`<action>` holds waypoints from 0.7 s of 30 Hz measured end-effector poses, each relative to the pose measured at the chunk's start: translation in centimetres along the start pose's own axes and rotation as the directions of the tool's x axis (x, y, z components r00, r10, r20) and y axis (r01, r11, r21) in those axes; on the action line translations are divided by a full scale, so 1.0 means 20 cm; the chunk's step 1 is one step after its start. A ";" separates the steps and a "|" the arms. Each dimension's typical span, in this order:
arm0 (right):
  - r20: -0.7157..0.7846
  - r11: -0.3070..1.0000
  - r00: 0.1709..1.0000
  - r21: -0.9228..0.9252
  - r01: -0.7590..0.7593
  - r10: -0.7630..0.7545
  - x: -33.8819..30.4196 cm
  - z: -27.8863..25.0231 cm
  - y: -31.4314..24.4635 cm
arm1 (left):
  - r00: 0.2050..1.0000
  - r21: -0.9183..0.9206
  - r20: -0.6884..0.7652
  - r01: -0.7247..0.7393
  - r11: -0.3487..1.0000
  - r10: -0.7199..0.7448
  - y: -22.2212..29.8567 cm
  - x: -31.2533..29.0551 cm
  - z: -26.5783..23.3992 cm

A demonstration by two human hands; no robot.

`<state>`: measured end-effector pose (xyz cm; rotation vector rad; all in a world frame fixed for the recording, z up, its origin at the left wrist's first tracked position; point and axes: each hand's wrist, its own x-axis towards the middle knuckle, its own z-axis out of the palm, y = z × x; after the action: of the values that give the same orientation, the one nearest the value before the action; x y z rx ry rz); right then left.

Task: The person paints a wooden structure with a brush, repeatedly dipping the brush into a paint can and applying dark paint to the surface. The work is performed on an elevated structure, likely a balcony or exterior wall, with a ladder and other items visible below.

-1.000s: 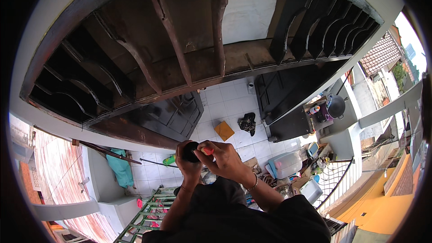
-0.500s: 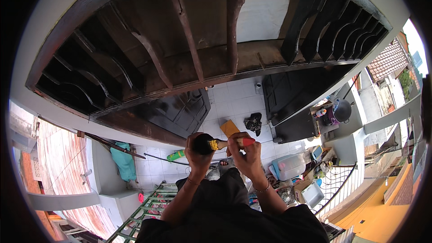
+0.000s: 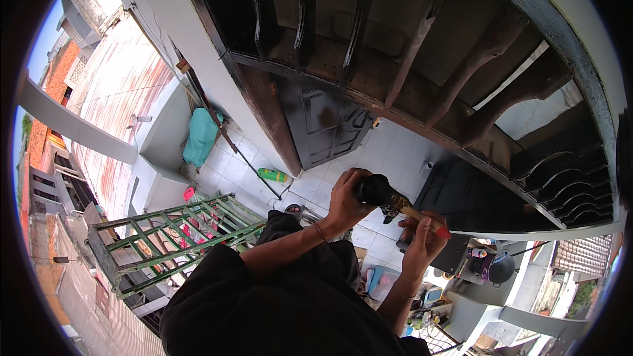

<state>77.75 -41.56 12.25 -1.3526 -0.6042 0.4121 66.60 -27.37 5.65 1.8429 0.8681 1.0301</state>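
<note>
My left hand (image 3: 345, 203) is wrapped round a small dark container (image 3: 372, 189), seen from above; its contents look black. In my right hand (image 3: 422, 242) is a paintbrush (image 3: 415, 213) with a pale wooden handle and a red end. The brush's metal band lies at the container's rim, and its bristles cannot be told apart from the dark container. Ahead and above both hands runs a dark wooden transom (image 3: 369, 92) with wavy upright slats (image 3: 419, 36), some black and glossy, others dull brown.
A green ladder (image 3: 178, 240) stands at my left. Far below, the white tiled floor (image 3: 316, 191) holds a green bottle (image 3: 273, 175) and a teal cloth bundle (image 3: 201, 137). Dark doors (image 3: 330, 125) hang under the transom. A black pot (image 3: 502, 269) and clutter sit at lower right.
My view has turned, so the transom now slants down to the right and the ladder shows more. Both hands appear further right, still holding the container and paintbrush.
</note>
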 end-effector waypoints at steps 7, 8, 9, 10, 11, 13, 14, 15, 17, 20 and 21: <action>0.247 0.979 0.956 -0.093 0.183 -0.155 -0.15 0.41 -0.06 | 0.997 0.031 -0.052 0.057 0.998 -0.055 -0.11 0.03 -0.47; 0.254 0.975 0.954 -0.112 0.190 -0.156 -0.17 0.47 -0.07 | 0.997 0.039 -0.056 0.054 0.998 -0.052 -0.13 0.03 -0.54; 0.259 0.972 0.953 -0.131 0.196 -0.157 -0.19 0.54 -0.07 | 0.995 0.043 -0.087 0.044 0.998 -0.040 -0.15 0.04 -0.61; 0.302 0.945 0.929 -0.177 0.276 -0.215 -0.20 0.60 -0.07 | 0.993 0.046 -0.116 0.034 0.998 -0.028 -0.16 0.06 -0.68; 0.339 0.910 0.901 -0.217 0.354 -0.270 -0.20 0.67 -0.08 | 0.990 0.053 -0.139 0.019 0.998 -0.011 -0.18 0.08 -0.76; 0.372 0.872 0.861 -0.209 0.443 -0.347 -0.21 0.83 -0.11 | 0.982 0.035 -0.186 0.053 0.998 -0.046 -0.22 0.11 -0.91; 0.360 0.873 0.853 -0.168 0.457 -0.377 -0.21 0.95 -0.15 | 0.977 0.023 -0.203 0.065 0.998 -0.059 -0.24 0.12 -0.97; 0.347 0.873 0.845 -0.124 0.471 -0.407 -0.20 1.06 -0.18 | 0.972 0.005 -0.214 0.096 0.995 -0.093 -0.28 0.13 -1.03; 0.314 0.847 0.842 -0.168 0.504 -0.439 -0.15 1.24 -0.13 | 0.960 -0.036 -0.229 0.156 0.987 -0.160 -0.38 0.15 -1.14; 0.337 0.703 0.761 -0.298 0.645 -0.555 -0.03 1.56 -0.06 | 0.943 0.020 -0.297 0.162 0.987 -0.149 -0.48 0.18 -1.31; 0.366 0.629 0.716 -0.343 0.698 -0.595 0.01 1.67 -0.04 | 0.934 0.029 -0.321 0.177 0.984 -0.158 -0.50 0.19 -1.37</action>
<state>57.09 -15.62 16.54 -1.4236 -1.3992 -0.2138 42.12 -11.09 6.57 1.6382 1.2360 1.2230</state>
